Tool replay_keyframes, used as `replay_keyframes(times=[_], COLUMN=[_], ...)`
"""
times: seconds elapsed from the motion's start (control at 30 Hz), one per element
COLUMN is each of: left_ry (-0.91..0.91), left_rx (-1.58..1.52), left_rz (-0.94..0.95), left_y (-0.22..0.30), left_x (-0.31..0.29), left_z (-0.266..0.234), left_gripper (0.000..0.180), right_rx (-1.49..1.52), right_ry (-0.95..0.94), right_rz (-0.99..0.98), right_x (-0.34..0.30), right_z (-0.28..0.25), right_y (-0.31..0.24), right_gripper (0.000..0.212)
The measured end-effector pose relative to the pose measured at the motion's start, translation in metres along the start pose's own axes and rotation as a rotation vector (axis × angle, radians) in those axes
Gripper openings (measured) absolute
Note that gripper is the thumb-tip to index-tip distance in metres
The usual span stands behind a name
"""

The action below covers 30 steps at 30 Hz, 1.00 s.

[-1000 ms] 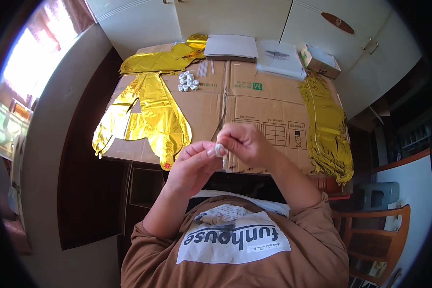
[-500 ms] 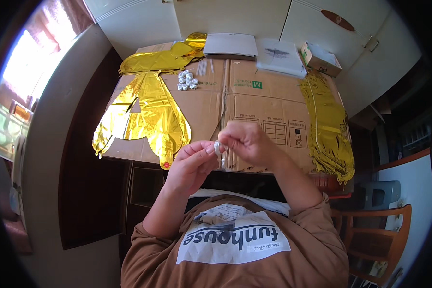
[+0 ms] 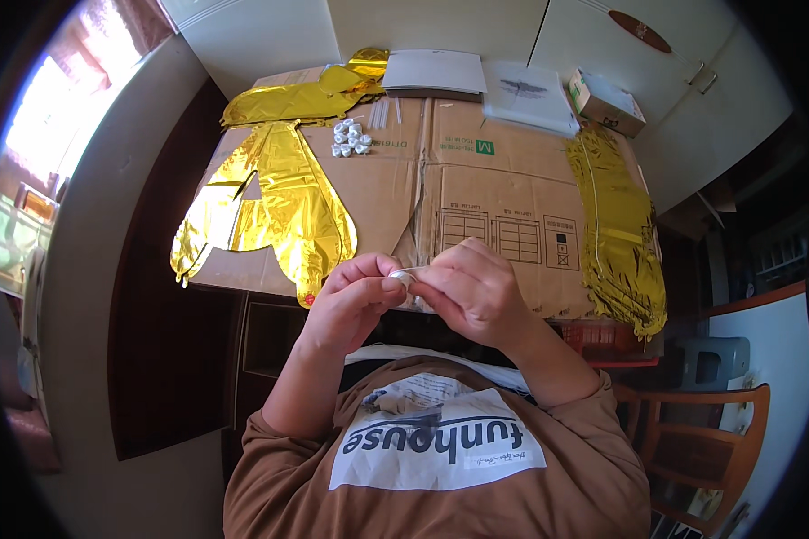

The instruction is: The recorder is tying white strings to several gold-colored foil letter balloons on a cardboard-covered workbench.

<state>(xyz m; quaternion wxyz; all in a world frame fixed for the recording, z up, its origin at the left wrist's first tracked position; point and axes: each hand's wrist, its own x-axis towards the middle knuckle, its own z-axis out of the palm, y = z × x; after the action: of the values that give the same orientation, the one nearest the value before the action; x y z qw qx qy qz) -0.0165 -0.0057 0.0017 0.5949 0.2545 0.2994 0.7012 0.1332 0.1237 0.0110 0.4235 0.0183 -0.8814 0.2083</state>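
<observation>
Just in front of my chest, at the cardboard's near edge, both my hands meet over a small white roll of ribbon [image 3: 404,278]. My left hand [image 3: 351,301] pinches the roll between thumb and forefinger. From its top a thin white strand runs to my right hand [image 3: 475,292], whose fingers are closed on it; their tips are partly hidden. Beyond my left hand lies a flat gold foil balloon [image 3: 283,180] shaped like a letter A, its tab close to my knuckles. Farther off, several similar white rolls [image 3: 351,140] sit in a cluster.
Flattened cardboard [image 3: 503,171] covers the table. More gold foil [image 3: 279,106] lies at the far left, with gold fringe [image 3: 618,234] along the right. A white box [image 3: 433,72], clear plastic sleeve [image 3: 530,99] and small carton [image 3: 607,103] line the back. A wooden chair [image 3: 755,422] stands right.
My right hand has come down from above the roll to its right side, and a strand now shows stretched between the hands. The left hand keeps its pinch. The view has shifted slightly.
</observation>
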Motion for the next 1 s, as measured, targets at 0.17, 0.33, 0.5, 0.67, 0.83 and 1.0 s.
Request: replay_keyframes(times=[0.17,0.33,0.5,0.67,0.83,1.0], left_ry=[0.045,-0.008,-0.021,-0.056,-0.082,-0.058], left_rx=[0.073,0.067,0.094,0.123,0.106,0.19], left_rz=[-0.026,-0.061,-0.068,-0.045,-0.033,0.012], left_y=[0.003,0.002,0.002,0.006,0.002,-0.001], left_x=[-0.003,-0.003,-0.002,-0.005,-0.007,-0.01], left_z=[0.003,0.003,0.006,0.01,0.009,0.005], left_gripper=[0.008,0.006,0.006,0.009,0.012,0.018], right_rx=[0.197,0.196,0.296,0.461,0.525,0.51], right_ry=[-0.019,0.031,-0.034,0.052,0.051,0.036], right_rz=[0.312,0.137,0.221,0.277,0.276,0.32], right_x=[0.0,0.009,0.0,-0.002,-0.008,-0.011], right_z=[-0.012,-0.018,-0.007,-0.005,-0.001,-0.001], right_y=[-0.009,-0.02,-0.019,-0.022,-0.015,-0.02], right_gripper=[0.041,0.047,0.034,0.026,0.023,0.019])
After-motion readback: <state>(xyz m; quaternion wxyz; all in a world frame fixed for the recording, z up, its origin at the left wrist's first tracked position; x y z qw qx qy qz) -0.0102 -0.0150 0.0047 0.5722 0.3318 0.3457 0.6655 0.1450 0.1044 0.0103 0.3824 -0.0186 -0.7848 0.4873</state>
